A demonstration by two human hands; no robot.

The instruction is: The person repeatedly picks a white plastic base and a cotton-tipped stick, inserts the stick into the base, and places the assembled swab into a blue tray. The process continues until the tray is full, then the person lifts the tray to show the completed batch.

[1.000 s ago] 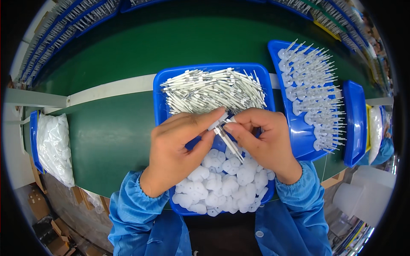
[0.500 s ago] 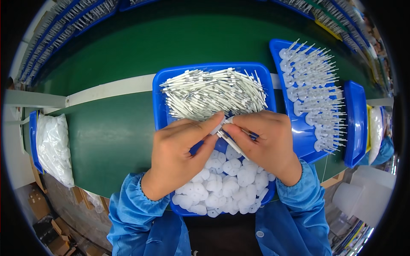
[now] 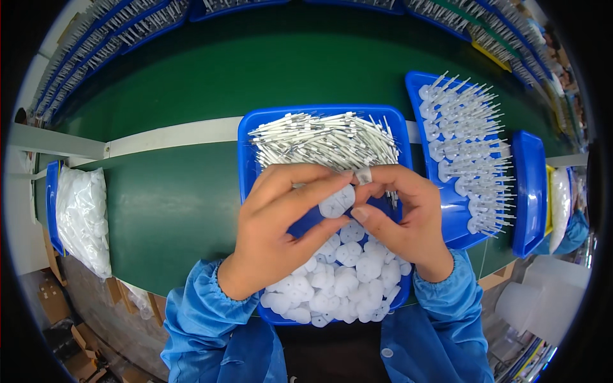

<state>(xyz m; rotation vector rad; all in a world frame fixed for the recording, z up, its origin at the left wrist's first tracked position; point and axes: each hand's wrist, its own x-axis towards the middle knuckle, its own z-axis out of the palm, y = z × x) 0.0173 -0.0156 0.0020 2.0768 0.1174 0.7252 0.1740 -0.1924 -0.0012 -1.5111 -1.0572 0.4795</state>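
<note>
In front of me, my left hand (image 3: pixel 281 220) pinches a white plastic disc (image 3: pixel 336 202) between thumb and fingers, its face toward me. Close to the disc's right edge, my right hand (image 3: pixel 405 220) has its thumb and curled fingers bent inward; a whitish wrap (image 3: pixel 363 175) covers one fingertip. Thin rods (image 3: pixel 391 198) show below its curled fingers and seem held there, partly hidden. Both hands are over a blue tray (image 3: pixel 245 150). A pile of thin white rods (image 3: pixel 325 137) lies in its far part, and several loose white discs (image 3: pixel 348 274) fill its near part.
At right, a tilted blue tray (image 3: pixel 456 220) carries rows of discs with upright rods. Beside it stands another blue tray (image 3: pixel 529 195). A clear bag of white parts (image 3: pixel 83 217) sits at the left. More filled trays (image 3: pixel 230 6) line the far edge of the green table (image 3: pixel 166 210).
The disc has turned to show its face, and the white rod that stuck out below my fingers is out of sight. My right thumb and fingers have spread apart; the view has shifted slightly.
</note>
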